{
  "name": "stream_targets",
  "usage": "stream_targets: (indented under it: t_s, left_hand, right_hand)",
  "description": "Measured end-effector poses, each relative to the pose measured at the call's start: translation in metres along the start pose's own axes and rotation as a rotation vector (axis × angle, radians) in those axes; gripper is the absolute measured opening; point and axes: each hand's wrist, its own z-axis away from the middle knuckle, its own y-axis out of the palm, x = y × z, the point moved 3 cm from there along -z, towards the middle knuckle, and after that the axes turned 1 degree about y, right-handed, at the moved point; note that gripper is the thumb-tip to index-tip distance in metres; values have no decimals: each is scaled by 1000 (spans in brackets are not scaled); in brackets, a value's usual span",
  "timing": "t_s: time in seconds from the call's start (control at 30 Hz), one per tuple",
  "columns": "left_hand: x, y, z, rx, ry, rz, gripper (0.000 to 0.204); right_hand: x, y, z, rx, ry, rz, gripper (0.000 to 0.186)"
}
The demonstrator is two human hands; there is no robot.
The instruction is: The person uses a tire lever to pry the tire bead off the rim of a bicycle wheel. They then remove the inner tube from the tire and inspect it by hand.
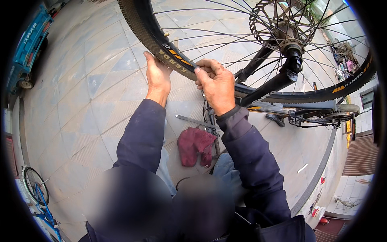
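Across the upper right, above a floor of pale grey square tiles (80, 137), stands a large black-rimmed bicycle wheel with thin dark spokes, a perforated metal brake disc and a dark metal hub (291, 45). Its thick black-and-brown rubber tyre (174, 61) passes in front of the person, and both hands are at its near left part, a little apart from each other. The bare left hand (158, 78) is spread upright against the outer tread, thumb raised and apart; its other fingers are partly hidden behind the tyre. The bare right hand (215, 82) is clamped on the tyre's edge beside the rim, thumb pressed on the near side and fingers bent over. Both forearms wear dark navy fabric sleeves (141, 129). Beyond the right wrist, the dark bicycle frame (294, 108) stretches away toward the right. On the tiles below the hands lie a crumpled maroon cloth (195, 146) and, just above it, a flat grey bar (194, 121). Well apart, at the left, are a blue cart (30, 46) at the top and a blue bicycle (42, 198) near the bottom.
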Motion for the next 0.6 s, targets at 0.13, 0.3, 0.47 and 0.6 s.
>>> stream_targets:
  t_s: [0.13, 0.3, 0.47, 0.6]
  left_hand:
    - [-1, 4, 1, 60, 21, -19, 64]
    - [-9, 5, 6, 85, 59, -79, 66]
    - [-3, 2, 9, 72, -21, -54, 71]
    - [5, -2, 12, 67, -117, -85, 65]
  right_hand:
    - [13, 11, -12, -13, -80, -106, 13]
    - [12, 23, -21, -36, -117, -64, 12]
    - [8, 32, -28, -74, -159, 22, 13]
    - [1, 37, -33, -103, -214, 102, 12]
